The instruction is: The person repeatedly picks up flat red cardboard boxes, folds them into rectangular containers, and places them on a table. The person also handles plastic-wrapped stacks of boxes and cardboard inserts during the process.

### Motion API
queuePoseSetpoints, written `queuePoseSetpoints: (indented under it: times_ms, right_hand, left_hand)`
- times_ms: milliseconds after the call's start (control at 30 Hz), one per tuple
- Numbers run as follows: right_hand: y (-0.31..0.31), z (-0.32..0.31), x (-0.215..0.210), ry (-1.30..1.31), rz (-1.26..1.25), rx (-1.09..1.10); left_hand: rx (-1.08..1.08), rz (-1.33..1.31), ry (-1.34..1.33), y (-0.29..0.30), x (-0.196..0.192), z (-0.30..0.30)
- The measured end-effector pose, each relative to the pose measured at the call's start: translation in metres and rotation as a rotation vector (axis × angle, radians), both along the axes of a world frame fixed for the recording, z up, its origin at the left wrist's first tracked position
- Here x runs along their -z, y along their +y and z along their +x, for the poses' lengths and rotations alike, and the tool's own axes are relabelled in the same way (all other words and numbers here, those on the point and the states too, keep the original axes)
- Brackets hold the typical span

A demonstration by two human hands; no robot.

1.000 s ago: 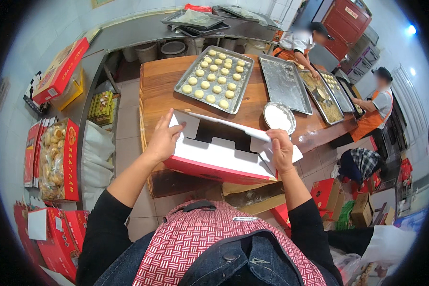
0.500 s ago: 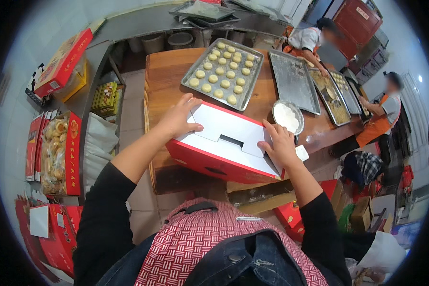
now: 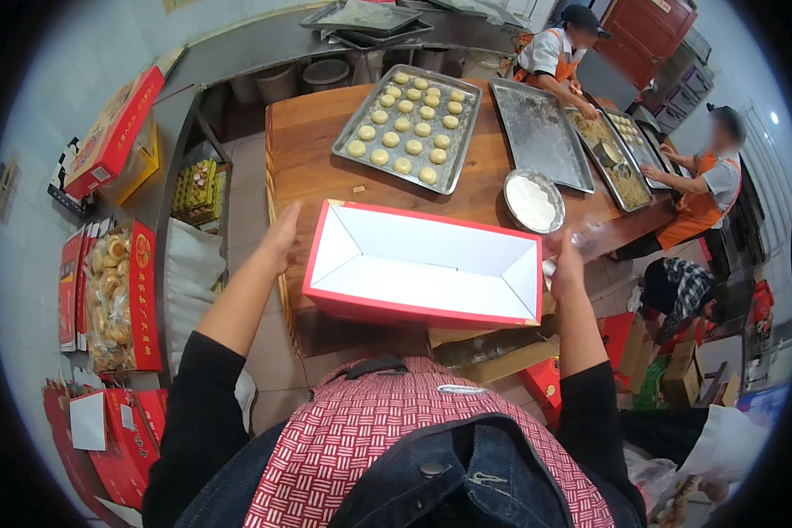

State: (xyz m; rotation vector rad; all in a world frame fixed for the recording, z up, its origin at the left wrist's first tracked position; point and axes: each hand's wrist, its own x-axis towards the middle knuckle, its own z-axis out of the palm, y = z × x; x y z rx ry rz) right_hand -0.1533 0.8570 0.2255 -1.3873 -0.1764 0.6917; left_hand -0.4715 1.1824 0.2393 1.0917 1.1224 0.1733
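A red cardboard box (image 3: 422, 305) with a bare white inside stands at the near edge of the wooden table, its mouth facing up. No flaps cross the opening, and nothing shows inside. Just off its left end is my left hand (image 3: 282, 238), fingers stretched out, with a narrow gap to the cardboard. On the other side my right hand (image 3: 568, 264) is held upright beside the right end, its fingers straight and holding nothing. A small white object (image 3: 549, 271) lies between that hand and the box.
Beyond the box, a metal tray (image 3: 453, 180) carries rows of pale round dough pieces. An unfilled tray (image 3: 541, 132) and a bowl of white powder (image 3: 533, 202) are to its right. Two people in orange aprons (image 3: 688, 224) work at far right. Packed pastries (image 3: 107, 295) stand at left.
The box's white flaps have gone from across its top, and its open inside now shows. Both my hands have moved off the top edges to the box's two ends.
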Motion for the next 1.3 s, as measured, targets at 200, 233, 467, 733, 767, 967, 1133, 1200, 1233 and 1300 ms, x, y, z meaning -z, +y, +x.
queuePoseSetpoints:
  times_ms: [200,233,467,733,767,967,1133,1200,1233,1300]
  right_hand:
    - [0.012,-0.019,0.067,0.336,0.045,-0.138]
    - [0.015,-0.015,0.056,0.252,0.114,-0.128]
    - [0.028,-0.030,-0.060,0.144,0.629,-0.445]
    - [0.031,-0.071,0.113,0.339,-0.110,-0.176]
    - [0.030,-0.071,0.121,0.291,-0.165,-0.145]
    - [0.039,-0.024,0.005,0.059,-0.224,-0.319]
    - [0.054,-0.050,-0.026,-0.778,-1.012,-0.514]
    - [0.043,-0.064,-0.030,-0.770,-1.015,-0.395]
    - [0.026,-0.070,-0.023,-0.787,-1.015,-0.382]
    - [-0.025,-0.096,-0.024,-0.748,-0.886,-0.209]
  left_hand:
    - [0.150,-0.278,-0.646,-0.046,0.025,-0.005]
    - [0.096,-0.267,-0.708,-0.042,0.016,-0.012]
    - [-0.062,0.273,-1.152,-0.030,-0.075,-0.052]
    - [-0.183,-0.139,-0.296,-0.062,0.148,-0.081]
    - [-0.165,-0.099,-0.353,-0.061,0.146,-0.077]
    - [-0.037,0.151,-0.199,0.004,0.048,-0.070]
    - [0.320,0.379,0.021,0.002,0.007,-0.030]
    - [0.453,0.364,0.061,0.003,-0.014,-0.029]
    - [0.456,0.372,-0.045,0.005,-0.012,-0.036]
    - [0.499,0.330,-0.081,-0.002,-0.025,-0.030]
